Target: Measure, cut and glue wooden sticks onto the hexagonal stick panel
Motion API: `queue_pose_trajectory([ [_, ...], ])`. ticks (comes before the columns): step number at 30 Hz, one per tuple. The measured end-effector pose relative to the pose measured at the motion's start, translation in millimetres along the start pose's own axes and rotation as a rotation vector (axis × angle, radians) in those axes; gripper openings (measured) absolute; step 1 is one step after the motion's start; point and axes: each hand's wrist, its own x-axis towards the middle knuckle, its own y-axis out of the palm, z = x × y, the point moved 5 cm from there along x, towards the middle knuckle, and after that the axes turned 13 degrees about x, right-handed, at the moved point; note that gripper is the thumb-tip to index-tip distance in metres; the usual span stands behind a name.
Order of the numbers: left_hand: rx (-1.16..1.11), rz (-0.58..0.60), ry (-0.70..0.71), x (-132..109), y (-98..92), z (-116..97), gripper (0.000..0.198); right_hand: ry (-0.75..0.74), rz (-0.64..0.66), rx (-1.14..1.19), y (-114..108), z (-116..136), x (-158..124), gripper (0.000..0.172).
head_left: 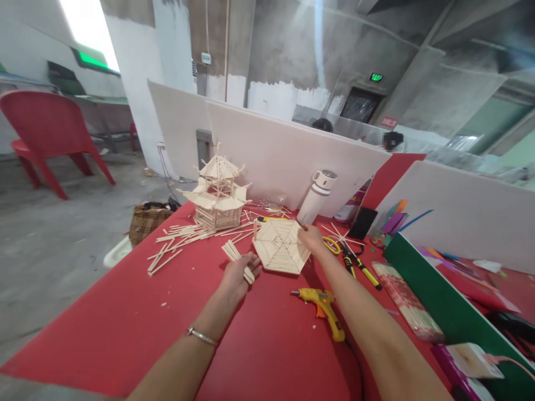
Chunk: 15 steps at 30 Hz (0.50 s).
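Note:
A small bundle of flat wooden sticks [231, 251] is gripped in my left hand [237, 277], its ends poking out on both sides of the fingers. My right hand [311, 238] pinches the right edge of a hexagonal wooden stick panel [281, 246], whose sticks run in rings around the centre. The fingertips of my left hand are close to the panel's left edge; whether they touch it I cannot tell. Below the panel a yellow glue gun [321, 306] lies on its side, nozzle to the left. A pagoda model [218, 195] made of sticks stands at the back left.
Loose sticks [175, 239] lie scattered before the pagoda. A white bottle [316, 197], pliers [363, 267] and a packet of sticks [407, 301] are on the red table [137, 323]. A green divider [438, 295] runs along the right; white partitions [271, 145] stand behind.

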Motion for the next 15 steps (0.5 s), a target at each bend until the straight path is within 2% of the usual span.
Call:
queue_pose_trajectory([
  [4,-0.030,-0.028,0.108,-32,-25.9,-9,0.014,-0.005,0.095,0.114,10,16,-30,0.036],
  [8,0.041,-0.067,0.168,-67,-75.8,-4,0.006,-0.003,0.252,0.175,43,38,-73,0.024],
  [11,0.080,-0.168,0.166,-86,-113.0,-3,0.008,-0.010,0.376,0.200,72,55,-103,0.018],
  [15,0.189,-0.197,0.201,-101,-134.4,-11,0.006,-0.051,0.424,0.171,90,68,-124,0.021],
])
